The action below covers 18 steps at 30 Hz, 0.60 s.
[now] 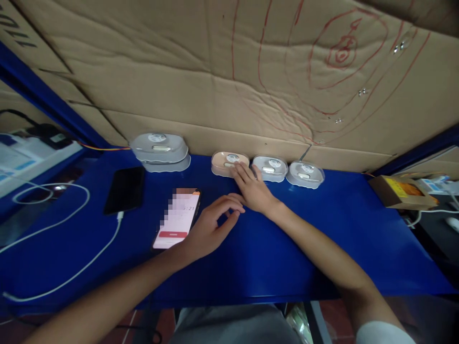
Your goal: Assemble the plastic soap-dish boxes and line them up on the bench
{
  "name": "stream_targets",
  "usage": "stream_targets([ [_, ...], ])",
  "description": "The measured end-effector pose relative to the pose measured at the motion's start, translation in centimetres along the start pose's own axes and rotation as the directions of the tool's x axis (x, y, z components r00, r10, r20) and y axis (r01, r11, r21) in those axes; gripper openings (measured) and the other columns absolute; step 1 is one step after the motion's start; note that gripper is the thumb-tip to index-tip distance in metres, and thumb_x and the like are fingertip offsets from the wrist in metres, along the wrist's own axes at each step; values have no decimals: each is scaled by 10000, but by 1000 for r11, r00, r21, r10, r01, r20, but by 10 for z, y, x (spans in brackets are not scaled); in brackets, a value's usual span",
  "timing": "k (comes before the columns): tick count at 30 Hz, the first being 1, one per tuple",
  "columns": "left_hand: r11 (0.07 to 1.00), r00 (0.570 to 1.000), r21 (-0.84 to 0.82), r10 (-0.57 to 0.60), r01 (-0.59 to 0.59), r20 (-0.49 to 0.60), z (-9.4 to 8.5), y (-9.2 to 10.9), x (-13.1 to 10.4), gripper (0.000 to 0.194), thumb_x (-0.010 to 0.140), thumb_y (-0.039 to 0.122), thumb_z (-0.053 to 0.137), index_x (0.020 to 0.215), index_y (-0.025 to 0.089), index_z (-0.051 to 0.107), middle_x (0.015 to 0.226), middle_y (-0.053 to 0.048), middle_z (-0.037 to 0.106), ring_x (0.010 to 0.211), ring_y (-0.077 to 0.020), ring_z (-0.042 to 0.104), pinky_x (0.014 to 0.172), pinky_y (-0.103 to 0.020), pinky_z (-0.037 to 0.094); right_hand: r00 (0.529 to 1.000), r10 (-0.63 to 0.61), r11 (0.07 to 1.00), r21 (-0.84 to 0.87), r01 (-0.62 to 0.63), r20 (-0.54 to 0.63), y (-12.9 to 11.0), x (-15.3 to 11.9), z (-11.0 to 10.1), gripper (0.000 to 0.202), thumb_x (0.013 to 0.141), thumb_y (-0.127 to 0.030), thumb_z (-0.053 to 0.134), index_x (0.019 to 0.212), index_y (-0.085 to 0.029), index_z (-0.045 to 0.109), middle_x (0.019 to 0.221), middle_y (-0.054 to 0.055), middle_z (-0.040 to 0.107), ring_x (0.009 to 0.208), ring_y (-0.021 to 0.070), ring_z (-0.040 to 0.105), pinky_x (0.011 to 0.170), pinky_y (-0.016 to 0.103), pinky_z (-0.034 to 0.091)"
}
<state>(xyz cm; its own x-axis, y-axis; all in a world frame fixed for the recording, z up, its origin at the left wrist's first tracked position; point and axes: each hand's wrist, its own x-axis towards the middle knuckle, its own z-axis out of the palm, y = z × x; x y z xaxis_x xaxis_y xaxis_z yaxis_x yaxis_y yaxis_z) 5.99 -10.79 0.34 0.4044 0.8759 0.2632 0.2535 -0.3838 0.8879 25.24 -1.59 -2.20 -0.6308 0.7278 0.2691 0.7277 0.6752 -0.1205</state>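
Observation:
A peach oval plastic case with a clear lid and a round label stands by the cardboard wall. My right hand has its fingers stretched out over the front right side of this case, apparently touching it; the fingers are not wrapped round it. Close by on the right are two grey-white cases of the same kind, one beside the peach one and another further right. My left hand hovers over the table, loosely curved, with a gap between thumb and fingers and nothing visible in it.
Two stacked grey cases stand at the back left. A lit phone lies left of my left hand, and a dark phone with a white cable lies further left. At the right edge is a small cardboard box.

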Motion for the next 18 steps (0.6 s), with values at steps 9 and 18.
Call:
stream_targets([
  [9, 939, 999, 340, 50, -53, 15, -8, -3, -3, 753, 916, 514, 801, 1534, 281, 438, 1649, -166, 384, 1555, -388, 374, 1269, -565, 322, 982, -128, 983, 117, 145, -141, -19, -93, -29, 362, 1057, -412, 610, 1381, -253, 634, 1300, 115, 710, 1365, 312, 607, 1287, 638, 235],
  [18, 969, 960, 246, -51, -19, 274, 8, -18, -13, 1019, 883, 481, 834, 1666, 321, 201, 1691, -185, 407, 1561, -396, 412, 1244, -599, 362, 991, -90, 916, 383, 120, -95, -6, -129, -45, 671, 976, -557, 723, 1557, -279, 536, 1540, 159, 561, 1499, 346, 491, 1229, 569, 450],
])
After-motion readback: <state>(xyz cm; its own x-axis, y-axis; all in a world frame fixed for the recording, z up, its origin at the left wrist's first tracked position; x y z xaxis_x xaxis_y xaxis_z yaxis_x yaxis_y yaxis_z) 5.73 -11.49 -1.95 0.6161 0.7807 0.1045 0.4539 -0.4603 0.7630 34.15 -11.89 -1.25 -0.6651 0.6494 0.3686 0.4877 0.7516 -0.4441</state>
